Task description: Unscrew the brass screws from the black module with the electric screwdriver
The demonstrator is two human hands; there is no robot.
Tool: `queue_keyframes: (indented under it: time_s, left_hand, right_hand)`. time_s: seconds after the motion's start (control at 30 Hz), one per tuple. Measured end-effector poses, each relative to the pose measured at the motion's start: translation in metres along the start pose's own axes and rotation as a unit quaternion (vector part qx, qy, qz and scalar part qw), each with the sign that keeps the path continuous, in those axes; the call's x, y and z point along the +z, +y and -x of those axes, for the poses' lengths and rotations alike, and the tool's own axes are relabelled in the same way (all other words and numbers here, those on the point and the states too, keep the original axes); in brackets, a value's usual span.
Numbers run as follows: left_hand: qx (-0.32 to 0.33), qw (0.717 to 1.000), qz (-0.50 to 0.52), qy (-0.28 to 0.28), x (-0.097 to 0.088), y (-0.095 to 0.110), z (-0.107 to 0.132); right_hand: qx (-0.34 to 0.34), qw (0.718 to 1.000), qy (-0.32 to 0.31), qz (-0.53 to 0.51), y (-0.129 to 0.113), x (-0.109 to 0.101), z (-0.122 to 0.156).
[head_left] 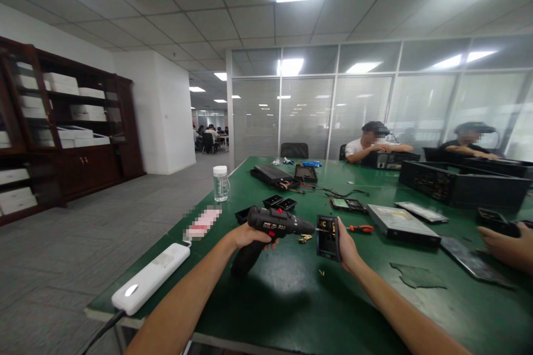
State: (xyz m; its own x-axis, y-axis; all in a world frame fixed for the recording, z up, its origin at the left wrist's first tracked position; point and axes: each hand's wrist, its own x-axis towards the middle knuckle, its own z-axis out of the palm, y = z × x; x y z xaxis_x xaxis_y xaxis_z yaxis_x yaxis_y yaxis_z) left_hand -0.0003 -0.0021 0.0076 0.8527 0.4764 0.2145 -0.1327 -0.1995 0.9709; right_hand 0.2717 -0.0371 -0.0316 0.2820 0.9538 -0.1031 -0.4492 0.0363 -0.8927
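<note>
Gripping a power drill (266,221), the left hand (251,236) holds its bit (319,229) at a black housing (327,249) clasped in the right hand (347,245), above the surface (237,313), inward of the near edge; bit contact cannot be confirmed from where I stand. Brass pieces (323,224) show inside the housing, so work on it appears unfinished. Loose brass fittings (305,238) lie nearby, suggesting some progress. Black trays (272,201) nearer the left edge: status undetermined.

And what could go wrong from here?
The drill in the left hand points at the black housing, which the right hand holds without a clamp; the bit might slip toward that hand. The loose brass pieces on the green table could get knocked and lost. The bottle stands near the table edge and might tip.
</note>
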Motion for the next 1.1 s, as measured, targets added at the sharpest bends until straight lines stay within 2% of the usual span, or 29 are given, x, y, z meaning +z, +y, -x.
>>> queue_keyframes:
  time_s: [1.1]
  left_hand:
    - [0.0,1.0,0.001,0.004,0.0012,0.0006,-0.0002]
  right_hand:
    - [0.001,1.0,0.005,-0.001,-0.0011,0.0017,0.002]
